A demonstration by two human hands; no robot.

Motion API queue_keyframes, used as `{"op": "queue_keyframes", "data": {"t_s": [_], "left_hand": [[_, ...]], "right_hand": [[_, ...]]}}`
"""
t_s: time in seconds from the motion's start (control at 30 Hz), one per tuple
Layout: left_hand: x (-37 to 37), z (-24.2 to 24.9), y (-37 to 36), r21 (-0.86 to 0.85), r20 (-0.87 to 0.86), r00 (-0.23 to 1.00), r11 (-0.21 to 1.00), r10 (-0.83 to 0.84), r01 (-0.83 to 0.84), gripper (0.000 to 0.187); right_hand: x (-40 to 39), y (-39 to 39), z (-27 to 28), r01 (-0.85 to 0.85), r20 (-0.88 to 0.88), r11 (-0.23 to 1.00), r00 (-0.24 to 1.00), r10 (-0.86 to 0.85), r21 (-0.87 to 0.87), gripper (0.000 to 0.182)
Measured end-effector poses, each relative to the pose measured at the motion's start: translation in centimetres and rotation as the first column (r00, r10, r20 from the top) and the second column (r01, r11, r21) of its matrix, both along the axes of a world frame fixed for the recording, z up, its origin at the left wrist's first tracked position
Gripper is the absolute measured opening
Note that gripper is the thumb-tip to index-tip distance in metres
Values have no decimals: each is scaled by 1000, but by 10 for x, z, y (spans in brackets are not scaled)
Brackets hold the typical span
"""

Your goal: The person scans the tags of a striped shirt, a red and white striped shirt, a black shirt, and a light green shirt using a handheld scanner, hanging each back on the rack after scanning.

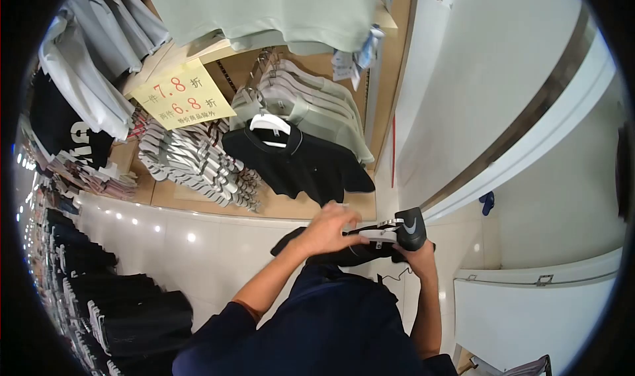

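A black garment [354, 251] on a whitish hanger [380, 235] is in front of my waist. My left hand [334, 229] is closed, its curled fingers and thumb at the garment's upper edge beside the hanger. On the other side, my right hand [419, 260] is closed below a black rounded object [411, 229] with a grey tick-shaped mark; most of its fingers are hidden. This object covers one end of the hanger. Just ahead of my left hand, a black collared shirt [301, 157] hangs from a white hanger [270, 126], facing out from the rack.
Pale shirts [317, 104] hang behind the black one, with striped garments [198, 164] to the left. A yellow price sign [182, 94] juts out above them. A white wall [456, 98] stands at right, and dark clothes [132, 310] hang at lower left. A thin wire [397, 275] dangles near my waist.
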State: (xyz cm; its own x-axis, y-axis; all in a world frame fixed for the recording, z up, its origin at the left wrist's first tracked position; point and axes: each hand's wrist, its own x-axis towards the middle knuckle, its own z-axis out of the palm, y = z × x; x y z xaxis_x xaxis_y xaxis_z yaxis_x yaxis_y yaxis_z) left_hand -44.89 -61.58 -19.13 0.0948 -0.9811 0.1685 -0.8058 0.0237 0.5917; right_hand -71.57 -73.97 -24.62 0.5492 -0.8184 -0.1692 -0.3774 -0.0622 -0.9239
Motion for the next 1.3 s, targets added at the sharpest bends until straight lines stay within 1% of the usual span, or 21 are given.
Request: {"op": "queue_keyframes", "data": {"t_s": [0.03, 0.1, 0.17, 0.2, 0.3, 0.33, 0.43, 0.57, 0.63, 0.73, 0.8, 0.83, 0.87, 0.97, 1.03, 1.07, 1.1, 1.17, 1.23, 1.27, 1.3], "left_hand": [[20, 4, -11, -109, 53, 999, 994, 10, -4, 50], [61, 22, -39, -294, 261, 961, 956, 89, -9, 54], [99, 32, -63, -330, 469, 867, 944, 169, -6, 54], [115, 34, -72, -363, 561, 798, 932, 220, -1, 41], [162, 9, -86, -28, 590, 807, 999, 31, -17, 27], [171, 1, -85, -86, 594, 804, 996, 28, 29, 18], [184, -6, -59, -34, 624, 773, 984, -115, 173, 17], [186, 5, -25, 24, 587, 770, 956, -249, 291, 5], [185, -3, -19, -90, 550, 805, 943, -221, 321, 5], [185, 6, -17, -98, 536, 811, 937, -236, 337, 8], [185, 4, -18, -52, 521, 818, 948, -243, 314, 9], [183, 2, -20, -49, 514, 824, 951, -238, 306, 9], [183, 0, -23, -43, 510, 827, 953, -236, 299, 9], [184, 2, -27, -89, 490, 842, 948, -226, 305, 10], [185, -1, -27, -145, 478, 852, 937, -214, 317, 10], [186, -2, -27, -177, 473, 857, 931, -204, 319, 10], [188, -3, -28, -177, 474, 859, 934, -196, 311, 10], [188, -8, -25, -170, 469, 862, 939, -190, 299, 10], [189, -8, -24, -151, 481, 856, 944, -190, 294, 9], [189, -8, -25, -143, 489, 851, 945, -192, 296, 9], [188, -10, -25, -141, 492, 850, 946, -188, 292, 9]], "right_hand": [[4, -8, 3, 19, -24, 1000, 1000, -20, -22, 46], [14, -16, 9, 45, -110, 965, 991, -76, -258, 47], [25, -21, 23, 45, -165, 909, 978, -123, -414, 47], [32, -22, 25, 45, -213, 891, 965, -157, -452, 47], [53, -25, 31, 48, -331, 833, 904, -271, -551, 47], [62, -26, 32, 39, -410, 840, 860, -303, -541, 49], [94, -28, 36, 138, -288, 766, 873, -394, -628, 49], [154, -27, 63, 239, -102, 816, 935, -339, -527, 51], [190, -31, 86, 259, -25, 858, 953, -300, -443, 52], [254, -46, 125, 235, 137, 857, 972, -193, -458, 54], [298, -60, 138, 160, 116, 863, 986, -119, -479, 41], [319, -63, 147, 134, 48, 899, 991, -125, -416, 45], [340, -72, 138, 92, 106, 901, 993, -51, -424, 45], [390, -74, 121, 0, 91, 906, 995, 43, -424, 49], [404, -70, 91, -73, -15, 897, 997, 74, -436, 51], [407, -79, 54, -96, 33, 940, 993, 113, -329, 49], [398, -64, 76, -96, 25, 990, 995, 99, -105, 45], [383, -67, 62, -112, 136, 989, 983, 125, -100, 39], [367, -78, 75, -38, 86, 992, 995, 49, -120, 35], [361, -92, 66, 56, 132, 952, 991, -17, -300, 33], [358, -101, 74, 62, 106, 944, 994, -28, -325, 36]]}}
